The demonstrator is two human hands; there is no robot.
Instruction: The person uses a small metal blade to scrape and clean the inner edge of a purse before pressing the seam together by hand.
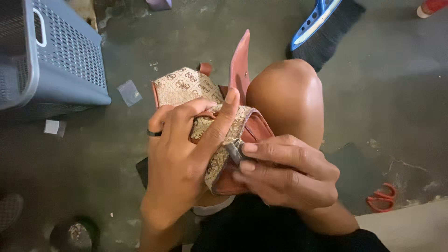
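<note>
Patterned beige handbag [186, 86] with reddish-brown trim rests against the person's bare knee [289, 93], above the concrete floor [382, 93]. The left hand [179, 158] has its grip pressed around the bag's fabric edge, thumb along the top. The right hand [284, 172] pinches a small metal buckle [233, 150] on the bag. A grey perforated basket [65, 60] stands nearby on the left.

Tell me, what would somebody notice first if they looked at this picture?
Right in the middle, two hands grip a small beige patterned purse with reddish-brown trim, resting against a bare knee. The left hand wraps over its top, while the right hand pinches a small metal piece on its edge. Next come the grey perforated basket at upper left and the blue broom at the top.
</note>
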